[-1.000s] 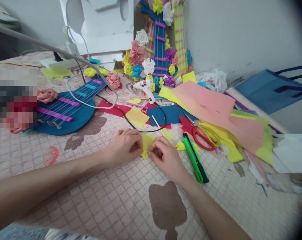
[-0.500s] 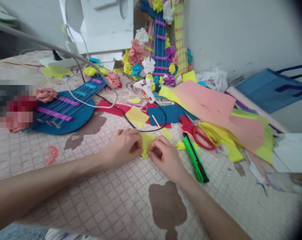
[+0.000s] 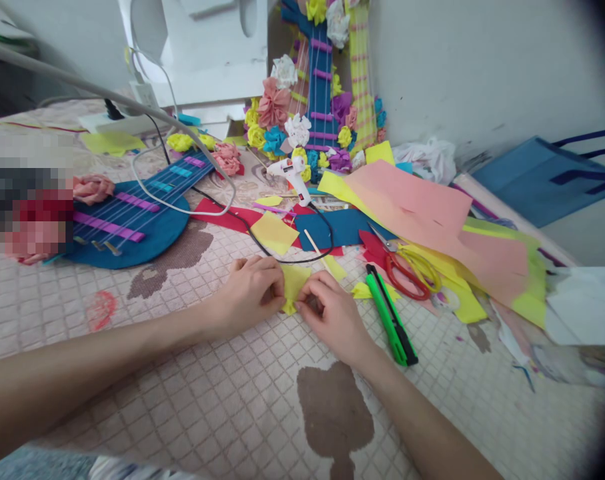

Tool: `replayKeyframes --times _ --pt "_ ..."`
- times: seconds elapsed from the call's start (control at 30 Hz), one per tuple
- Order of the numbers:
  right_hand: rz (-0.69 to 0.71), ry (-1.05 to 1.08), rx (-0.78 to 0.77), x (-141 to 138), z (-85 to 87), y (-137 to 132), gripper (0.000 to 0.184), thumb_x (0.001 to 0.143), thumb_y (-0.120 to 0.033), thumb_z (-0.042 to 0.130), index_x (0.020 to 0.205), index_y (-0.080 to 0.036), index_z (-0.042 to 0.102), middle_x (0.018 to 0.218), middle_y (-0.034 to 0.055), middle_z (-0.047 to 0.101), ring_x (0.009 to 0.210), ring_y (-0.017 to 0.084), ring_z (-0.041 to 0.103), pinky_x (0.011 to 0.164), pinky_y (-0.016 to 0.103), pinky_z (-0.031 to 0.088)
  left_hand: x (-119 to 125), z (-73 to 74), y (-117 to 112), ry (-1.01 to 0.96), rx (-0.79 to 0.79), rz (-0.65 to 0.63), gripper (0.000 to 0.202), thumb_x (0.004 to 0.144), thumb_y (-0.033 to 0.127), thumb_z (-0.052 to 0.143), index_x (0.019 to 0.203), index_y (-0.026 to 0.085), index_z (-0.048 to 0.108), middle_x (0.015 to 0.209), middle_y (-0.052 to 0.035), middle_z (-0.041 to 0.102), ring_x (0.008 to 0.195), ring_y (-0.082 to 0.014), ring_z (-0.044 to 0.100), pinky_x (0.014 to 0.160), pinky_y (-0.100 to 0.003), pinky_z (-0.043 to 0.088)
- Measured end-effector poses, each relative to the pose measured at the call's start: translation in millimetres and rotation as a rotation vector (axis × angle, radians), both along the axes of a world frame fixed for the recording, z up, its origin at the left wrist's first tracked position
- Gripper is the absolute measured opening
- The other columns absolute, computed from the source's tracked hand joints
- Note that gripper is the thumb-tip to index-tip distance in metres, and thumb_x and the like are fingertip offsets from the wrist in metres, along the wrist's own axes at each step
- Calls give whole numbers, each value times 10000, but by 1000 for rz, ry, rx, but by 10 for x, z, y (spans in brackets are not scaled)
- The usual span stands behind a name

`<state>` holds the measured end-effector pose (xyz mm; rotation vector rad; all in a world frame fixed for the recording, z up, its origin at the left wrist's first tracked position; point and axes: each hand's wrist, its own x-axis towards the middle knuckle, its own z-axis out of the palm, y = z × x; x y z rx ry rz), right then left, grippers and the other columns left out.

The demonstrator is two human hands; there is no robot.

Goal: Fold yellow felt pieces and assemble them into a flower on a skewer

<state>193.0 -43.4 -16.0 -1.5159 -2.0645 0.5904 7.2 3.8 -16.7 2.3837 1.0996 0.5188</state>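
Head view, the only one: your left hand (image 3: pixel 249 290) & right hand (image 3: pixel 332 317) meet at centre frame, low on the beige quilted cloth (image 3: pixel 207 400) w/ brown bear shapes. Between them sits the small yellow paper piece (image 3: pixel 295 281), on or just above the cloth; can't tell which. Left fingers are curled together & pinch its left edge; right thumb & fingertips are closed on its lower right edge, so both hands are clamped on the same piece. Just right of your right hand lies the green-and-black utility knife (image 3: pixel 391 323), apart from the hand, pointing away from you. Beyond it are the scissors w/ red and yellow handles (image 3: pixel 409 270), resting on the edge of a spread of pink & yellow paper sheets (image 3: pixel 412 200). Ahead of your hands a flat yellow paper square (image 3: pixel 273 233) lies beside a black cable (image 3: pixel 255 241) that loops across red & blue scraps. The white glue gun (image 3: pixel 292 175) stands farther back. To the left lies a flat blue guitar-shaped craft w/ purple bars (image 3: pixel 132 220); an upright blue one ringed w/ paper flowers (image 3: pixel 319 93) leans at the wall. A blue bag (image 3: pixel 537 177) sits far right.
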Motion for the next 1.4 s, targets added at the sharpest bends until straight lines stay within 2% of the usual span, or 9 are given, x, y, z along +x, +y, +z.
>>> replayKeyframes --times 0.33,0.6,0.97,1.17,1.4 --pt "-4 -8 10 -5 12 -2 170 776 -75 580 856 -214 526 903 7 528 740 142 522 631 269 399 6 37 -10 -4 -18 9 40 745 143 576 725 177 580 833 -11 613 848 -196 538 780 -360 337" --pt "35 -19 -3 -7 9 -14 132 810 -84 538 805 -216 551 910 14 534 779 148 537 662 273 429 9 41 -44 -11 -23 -1 116 784 133 547 750 200 635 919 -20 617 917 -208 525 817 -386 324" --pt "26 -54 -3 -9 23 -30 110 793 -111 576 819 -214 545 911 12 532 767 143 541 649 272 429 -7 6 -76 11 48 -14 40 755 205 584 782 189 610 941 -29 600 905 -212 532 791 -371 314" --pt "48 -81 -13 -4 73 -43 159 757 -136 621 865 -222 542 959 27 534 870 176 550 710 303 460 -9 34 -104 26 57 -15 107 724 236 619 819 195 592 954 -39 594 928 -235 536 784 -381 314" --pt "86 -92 -36 -7 120 -69 248 708 -188 679 895 -217 519 988 38 521 894 197 550 769 346 480 -54 51 -108 70 21 -46 346 617 373 752 865 201 583 1023 -52 579 964 -269 519 805 -401 319"
